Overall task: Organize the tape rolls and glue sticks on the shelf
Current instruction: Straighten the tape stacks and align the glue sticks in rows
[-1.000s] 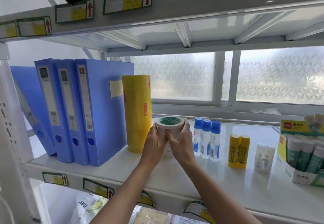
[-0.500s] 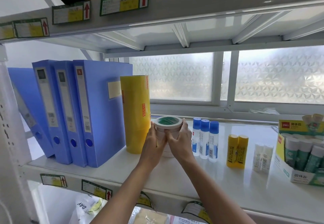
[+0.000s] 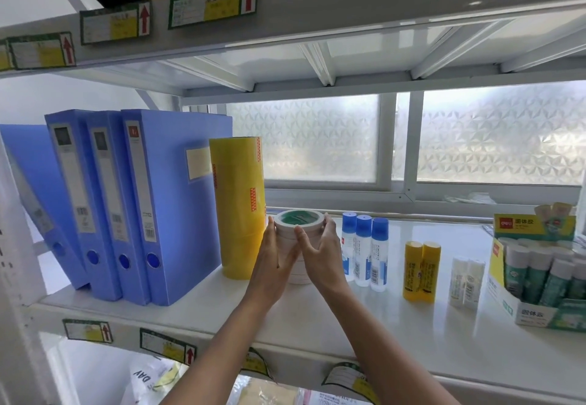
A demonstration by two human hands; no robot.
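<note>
Tape rolls, white with a green core, stand as one stack of white tape rolls (image 3: 298, 219) on the shelf (image 3: 348, 319), just beside the tall yellow tape stack (image 3: 241, 208) and near the blue-capped glue bottles (image 3: 364, 246). I have my left hand (image 3: 275, 255) and right hand (image 3: 322, 247) cupped round its sides, fingers curled against it. Yellow glue sticks (image 3: 421, 271) stand further right.

Glossy white shelf (image 3: 396, 335), matt blue plastic binders (image 3: 177, 201), shiny yellow film roll (image 3: 239, 201), frosted textured window glass (image 3: 494, 138).
</note>
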